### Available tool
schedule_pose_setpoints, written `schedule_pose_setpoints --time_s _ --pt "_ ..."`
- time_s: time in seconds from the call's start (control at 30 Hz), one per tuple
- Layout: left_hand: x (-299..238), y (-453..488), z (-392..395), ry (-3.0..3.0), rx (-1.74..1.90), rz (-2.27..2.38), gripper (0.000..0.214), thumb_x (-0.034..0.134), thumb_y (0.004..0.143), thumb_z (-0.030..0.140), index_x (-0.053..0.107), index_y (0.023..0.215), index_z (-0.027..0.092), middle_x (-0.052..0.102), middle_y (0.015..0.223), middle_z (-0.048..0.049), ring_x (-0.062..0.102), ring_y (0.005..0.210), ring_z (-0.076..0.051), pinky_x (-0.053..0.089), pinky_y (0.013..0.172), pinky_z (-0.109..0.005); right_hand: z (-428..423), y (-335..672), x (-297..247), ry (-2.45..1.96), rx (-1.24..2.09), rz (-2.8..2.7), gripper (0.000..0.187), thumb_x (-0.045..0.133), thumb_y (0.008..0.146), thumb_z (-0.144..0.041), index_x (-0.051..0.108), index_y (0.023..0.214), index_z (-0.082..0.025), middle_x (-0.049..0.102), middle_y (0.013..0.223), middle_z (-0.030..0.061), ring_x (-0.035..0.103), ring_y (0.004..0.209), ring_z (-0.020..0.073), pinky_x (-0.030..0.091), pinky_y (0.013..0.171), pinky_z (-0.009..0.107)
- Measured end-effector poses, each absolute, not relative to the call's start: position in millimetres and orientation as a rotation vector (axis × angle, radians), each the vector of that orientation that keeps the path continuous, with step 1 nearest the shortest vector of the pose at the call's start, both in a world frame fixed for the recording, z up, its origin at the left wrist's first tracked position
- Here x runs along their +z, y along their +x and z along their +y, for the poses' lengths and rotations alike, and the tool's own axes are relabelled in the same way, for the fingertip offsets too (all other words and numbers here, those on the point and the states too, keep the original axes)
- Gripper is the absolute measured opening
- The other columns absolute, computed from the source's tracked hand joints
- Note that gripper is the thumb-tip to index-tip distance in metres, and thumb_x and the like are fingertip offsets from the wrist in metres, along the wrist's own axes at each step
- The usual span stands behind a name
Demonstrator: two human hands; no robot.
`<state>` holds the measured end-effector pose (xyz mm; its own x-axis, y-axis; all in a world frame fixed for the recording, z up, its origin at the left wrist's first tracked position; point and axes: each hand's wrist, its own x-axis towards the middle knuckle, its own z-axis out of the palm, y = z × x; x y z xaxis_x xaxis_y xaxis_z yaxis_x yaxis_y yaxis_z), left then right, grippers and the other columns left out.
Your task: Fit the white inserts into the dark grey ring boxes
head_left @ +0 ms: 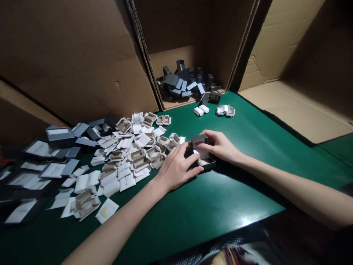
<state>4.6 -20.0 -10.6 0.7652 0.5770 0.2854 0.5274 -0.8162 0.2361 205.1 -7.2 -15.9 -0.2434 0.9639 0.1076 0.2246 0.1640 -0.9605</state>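
A small dark grey box (200, 151) sits on the green table mat (209, 206) in the middle, with a white insert showing inside it. My left hand (176, 167) curls around its left side, thumb and fingers pressed against the box. My right hand (219, 145) grips the box from the right, fingers wrapped over its raised dark lid. Both hands are closed on the same box.
A heap of white and beige paper inserts (129, 154) lies left of my hands. Flat dark lids and trays (49, 162) spread along the left edge. An open cardboard carton (190, 48) at the back holds several dark boxes (184, 82). Two white inserts (213, 109) lie before it.
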Motion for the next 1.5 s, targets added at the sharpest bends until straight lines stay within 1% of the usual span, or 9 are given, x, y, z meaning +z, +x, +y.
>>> schedule_pose_setpoints --time_s 0.2,0.4,0.47,0.6,0.77,0.97,1.1,1.27,1.5 --pt "-12 5 -21 2.824 0.556 0.913 0.031 0.046 0.091 0.045 0.060 0.106 0.021 0.043 0.122 -0.0128 0.047 0.113 -0.029 0.046 0.090 -0.046 -7 211 -10 -1.090 1.149 -1.771 0.030 0.065 0.074 -0.030 0.057 0.101 -0.018 0.063 0.087 0.0013 0.058 0.075 0.0153 0.047 0.066 0.027" --pt "-9 5 -22 2.758 0.572 0.909 0.029 0.046 0.092 0.039 0.058 0.108 0.019 0.035 0.136 -0.0164 0.039 0.127 -0.033 0.042 0.099 -0.049 -4 213 -13 -1.111 1.059 -1.787 0.021 0.058 0.080 -0.031 0.060 0.096 -0.017 0.065 0.089 0.0030 0.059 0.079 0.0166 0.047 0.070 0.029" --pt "-8 5 -23 2.710 0.600 0.903 0.031 0.048 0.091 0.038 0.053 0.115 0.019 0.026 0.143 -0.0169 0.034 0.132 -0.033 0.041 0.101 -0.049 -3 213 -15 -1.124 1.033 -1.795 0.022 0.058 0.081 -0.032 0.060 0.096 -0.017 0.065 0.088 0.0029 0.059 0.077 0.0165 0.047 0.068 0.028" --pt "-10 4 -24 2.619 0.659 0.866 0.057 0.056 0.087 0.041 0.031 0.134 0.020 0.012 0.151 -0.0181 0.029 0.136 -0.032 0.040 0.103 -0.050 -3 211 -19 -1.163 0.944 -1.857 0.029 0.057 0.083 -0.041 0.059 0.100 -0.017 0.066 0.085 0.0031 0.057 0.072 0.0160 0.044 0.062 0.028" --pt "-13 2 -21 2.526 0.719 0.835 0.069 0.060 0.085 0.037 0.019 0.140 0.022 0.014 0.152 -0.0165 0.018 0.141 -0.030 0.031 0.109 -0.053 0 216 -11 -1.160 0.817 -1.975 0.033 0.052 0.086 -0.046 0.060 0.103 -0.018 0.067 0.096 0.0055 0.061 0.082 0.0188 0.047 0.069 0.030" --pt "-15 1 -17 2.421 0.789 0.838 0.067 0.058 0.086 0.037 0.019 0.139 0.025 0.018 0.151 -0.0140 0.021 0.139 -0.030 0.036 0.106 -0.052 33 268 -14 -1.323 0.001 -1.946 0.024 0.048 0.089 -0.035 0.062 0.101 -0.020 0.067 0.100 0.0105 0.059 0.097 0.0269 0.045 0.084 0.042" --pt "-15 1 -17 2.416 0.779 0.838 0.065 0.057 0.086 0.038 0.020 0.138 0.026 0.018 0.150 -0.0124 0.023 0.139 -0.030 0.038 0.106 -0.051 60 305 -36 -1.525 -0.284 -1.950 0.041 0.054 0.083 -0.033 0.054 0.121 -0.018 0.055 0.129 0.0146 0.048 0.119 0.0336 0.041 0.091 0.049" --pt "-14 1 -19 2.422 0.750 0.856 0.065 0.058 0.086 0.037 0.021 0.138 0.025 0.017 0.151 -0.0113 0.023 0.139 -0.028 0.038 0.107 -0.048 64 309 -44 -1.559 -0.233 -1.933 0.018 0.053 0.084 -0.032 0.065 0.093 -0.021 0.066 0.110 0.0093 0.056 0.105 0.0306 0.040 0.086 0.047" --pt "-13 1 -20 2.418 0.745 0.866 0.064 0.058 0.086 0.036 0.022 0.138 0.026 0.017 0.151 -0.0115 0.025 0.138 -0.029 0.039 0.105 -0.049 45 291 -20 -1.432 0.087 -1.984 0.024 0.059 0.081 -0.042 0.067 0.083 -0.020 0.066 0.079 0.0078 0.058 0.066 0.0197 0.045 0.060 0.033"
